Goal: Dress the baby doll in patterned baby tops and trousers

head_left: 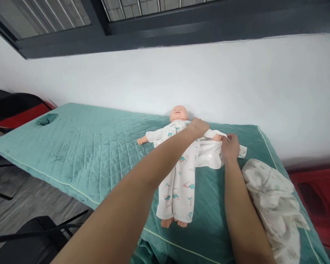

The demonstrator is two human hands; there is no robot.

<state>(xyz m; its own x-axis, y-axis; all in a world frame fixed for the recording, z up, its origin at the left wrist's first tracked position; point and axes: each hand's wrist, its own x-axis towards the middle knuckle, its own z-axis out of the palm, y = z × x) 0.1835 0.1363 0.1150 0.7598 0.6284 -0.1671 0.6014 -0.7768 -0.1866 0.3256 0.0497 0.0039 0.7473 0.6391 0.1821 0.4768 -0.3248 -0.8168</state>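
Note:
A baby doll [179,113] lies on its back, its head toward the wall. It wears white printed trousers [176,190] and a white baby shirt [208,157], whose one side is spread out flat to the right. My left hand [199,127] is closed at the doll's shoulder on the right of the picture, over the sleeve; its fingertips are mostly hidden. Beside the doll's small hand [217,138], my right hand [230,146] pinches the end of the sleeve between thumb and fingers. The doll's other arm [142,140] sticks out to the left, sleeved, with the hand bare.
The doll rests on a green quilted bed cover [99,146] with a face hole [47,119] at the far left. Crumpled white printed cloth [275,205] lies by my right forearm. Black chairs [30,238] stand at the left, a red object [319,201] at the right. A wall runs behind.

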